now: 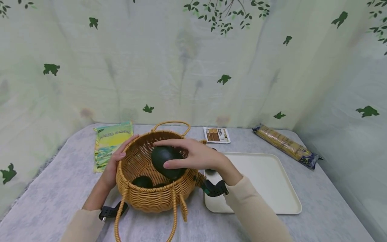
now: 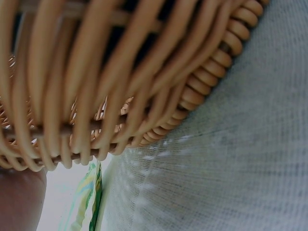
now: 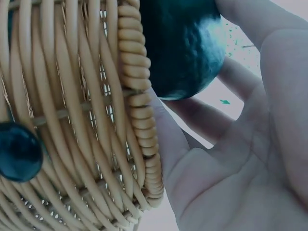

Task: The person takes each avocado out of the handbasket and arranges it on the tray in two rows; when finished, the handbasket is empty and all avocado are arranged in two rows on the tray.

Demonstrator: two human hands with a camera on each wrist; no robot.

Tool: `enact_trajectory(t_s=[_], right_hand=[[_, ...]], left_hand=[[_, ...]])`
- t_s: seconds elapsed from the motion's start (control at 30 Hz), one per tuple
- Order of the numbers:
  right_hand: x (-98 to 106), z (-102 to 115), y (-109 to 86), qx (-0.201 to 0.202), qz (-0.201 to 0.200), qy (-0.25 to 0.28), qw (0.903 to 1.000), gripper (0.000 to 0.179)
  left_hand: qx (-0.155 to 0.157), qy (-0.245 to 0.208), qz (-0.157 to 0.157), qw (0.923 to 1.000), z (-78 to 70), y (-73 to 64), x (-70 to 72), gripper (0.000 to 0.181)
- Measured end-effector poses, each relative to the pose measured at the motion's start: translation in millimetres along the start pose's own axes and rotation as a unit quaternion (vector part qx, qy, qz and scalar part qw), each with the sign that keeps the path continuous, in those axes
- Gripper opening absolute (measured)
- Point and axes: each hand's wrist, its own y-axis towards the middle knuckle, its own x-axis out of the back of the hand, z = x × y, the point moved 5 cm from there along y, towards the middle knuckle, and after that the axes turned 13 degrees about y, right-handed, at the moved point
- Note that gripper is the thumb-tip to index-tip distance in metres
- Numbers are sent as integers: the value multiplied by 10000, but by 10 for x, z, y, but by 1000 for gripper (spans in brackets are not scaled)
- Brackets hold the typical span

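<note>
A round wicker basket (image 1: 154,198) stands on the table with its mouth tilted toward me. My left hand (image 1: 116,161) grips its left rim, thumb at the edge; in the left wrist view the basket's weave (image 2: 110,72) fills the upper part. Over the basket's right side, my right hand (image 1: 193,154) holds a dark green avocado (image 1: 164,161) between thumb and fingers. In the right wrist view the avocado (image 3: 185,48) shows glossy beside the woven rim. Inside the basket lies another avocado (image 1: 142,182), with part of a further dark one behind the front rim.
A cream tray (image 1: 266,181) lies to the right, with dark items partly hidden behind my right wrist. Behind are a yellow-green packet (image 1: 112,141), a small white-brown sachet (image 1: 217,135) and a long gold-blue packet (image 1: 285,146). Wicker handles (image 1: 173,215) hang at the basket's front.
</note>
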Motion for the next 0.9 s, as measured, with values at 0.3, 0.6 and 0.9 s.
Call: enact_trajectory(t_s=[0.3, 0.6, 0.9], right_hand=[[38, -20, -169, -9, -581, 293, 9979, 60], [58, -9, -294, 231, -734, 396, 9962, 61], [68, -3, -421, 219, -939, 648, 9932, 63]], left_hand=[[25, 26, -26, 10000, 18, -7, -12, 62], [21, 34, 6, 10000, 10, -3, -15, 62], [-52, 9, -28, 10000, 3, -1, 4, 62]])
